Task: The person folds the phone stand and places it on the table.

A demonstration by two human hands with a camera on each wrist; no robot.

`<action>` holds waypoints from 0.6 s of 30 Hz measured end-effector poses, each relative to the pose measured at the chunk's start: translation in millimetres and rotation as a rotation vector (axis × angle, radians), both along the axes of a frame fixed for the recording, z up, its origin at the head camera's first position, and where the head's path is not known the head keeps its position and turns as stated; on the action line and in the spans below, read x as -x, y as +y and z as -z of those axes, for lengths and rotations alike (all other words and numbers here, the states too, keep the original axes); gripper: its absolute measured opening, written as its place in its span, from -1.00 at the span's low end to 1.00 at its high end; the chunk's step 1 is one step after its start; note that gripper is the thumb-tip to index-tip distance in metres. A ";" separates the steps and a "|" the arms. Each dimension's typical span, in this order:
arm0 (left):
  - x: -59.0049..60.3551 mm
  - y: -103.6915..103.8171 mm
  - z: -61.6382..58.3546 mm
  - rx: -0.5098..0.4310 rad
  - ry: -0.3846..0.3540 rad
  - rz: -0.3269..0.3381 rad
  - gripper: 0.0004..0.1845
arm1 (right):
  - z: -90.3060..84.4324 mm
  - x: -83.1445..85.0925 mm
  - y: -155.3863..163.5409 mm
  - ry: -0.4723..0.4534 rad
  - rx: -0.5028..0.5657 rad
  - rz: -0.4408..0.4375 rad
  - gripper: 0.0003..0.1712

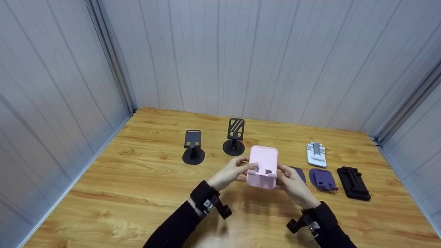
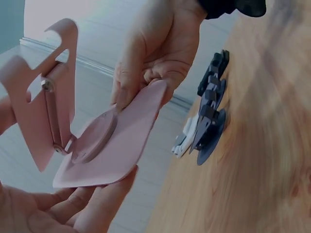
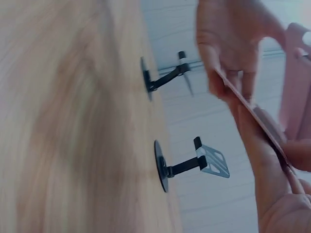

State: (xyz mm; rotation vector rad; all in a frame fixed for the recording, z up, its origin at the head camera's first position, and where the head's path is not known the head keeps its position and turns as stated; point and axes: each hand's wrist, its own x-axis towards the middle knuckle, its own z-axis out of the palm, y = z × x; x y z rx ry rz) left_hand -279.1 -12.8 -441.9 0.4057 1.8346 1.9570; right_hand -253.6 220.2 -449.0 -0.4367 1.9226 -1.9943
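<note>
The fingers (image 2: pixel 127 85) of the right hand (image 1: pixel 295 183) are curled and pinch one edge of the pink phone stand (image 1: pixel 263 167), thumb on top and the other fingers under its flat base. The fingers (image 3: pixel 228 73) of the left hand (image 1: pixel 231 172) are curled too and pinch the other edge of that same base. So the stand sits right between the two hands, up in the air a little above the table (image 1: pixel 137 179), and both hands are just as near to it. The flat base lies across from one hand to the other, and its long side runs from left to right. The back plate of the stand is swung up on a small hinge arm, so it stands tall and tilts away from the person, toward the wall. The little lip at the bottom of the plate faces the person. Further out, two black stands (image 1: pixel 193 147) with round feet stand upright on the table, behind and to the left of the hands. To the right of the hands lie folded stands, flat on the table: a white one (image 1: pixel 316 155), a purple one (image 1: pixel 322 179) and a black one (image 1: pixel 353 183). Another purple one peeks out just behind the right hand, mostly hidden.
</note>
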 end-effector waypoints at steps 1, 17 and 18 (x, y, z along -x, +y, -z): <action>0.3 0.8 0.2 -0.005 -0.003 -0.016 -0.53 | -2.1 0.0 1.2 -0.039 0.034 -0.029 -0.35; -2.9 6.9 0.1 -0.011 0.032 -0.094 -0.60 | -16.2 -7.3 10.8 -0.144 0.164 -0.178 -0.10; -2.7 6.7 0.2 -0.010 0.033 -0.091 -0.60 | -16.2 -7.4 10.5 -0.147 0.162 -0.171 -0.10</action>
